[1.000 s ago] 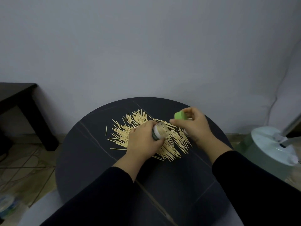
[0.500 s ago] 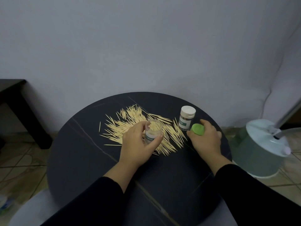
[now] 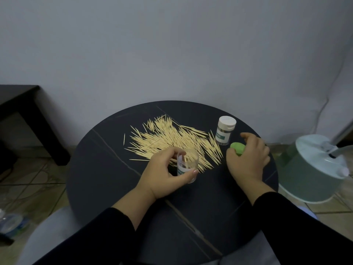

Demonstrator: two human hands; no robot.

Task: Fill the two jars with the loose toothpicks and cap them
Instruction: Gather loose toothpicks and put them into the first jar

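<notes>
Head view: left hand [image 3: 162, 174], grip curled round the open jar [image 3: 188, 166] on the tabletop [image 3: 114, 180]; right hand [image 3: 249, 161], grip holding the green cap [image 3: 237, 148] beside the white-capped jar [image 3: 225, 131].

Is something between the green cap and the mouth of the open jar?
Nothing visible blocks it. The right hand holds the green cap beside the open jar in the left hand; only flat toothpicks lie between.

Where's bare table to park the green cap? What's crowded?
Bare tabletop lies on the near side, between the forearms, below the open jar in the left hand. The left rim beside the toothpicks is also free. Crowded: the toothpicks themselves, and the right side, where right hand, green cap and white-capped jar sit close.
</notes>
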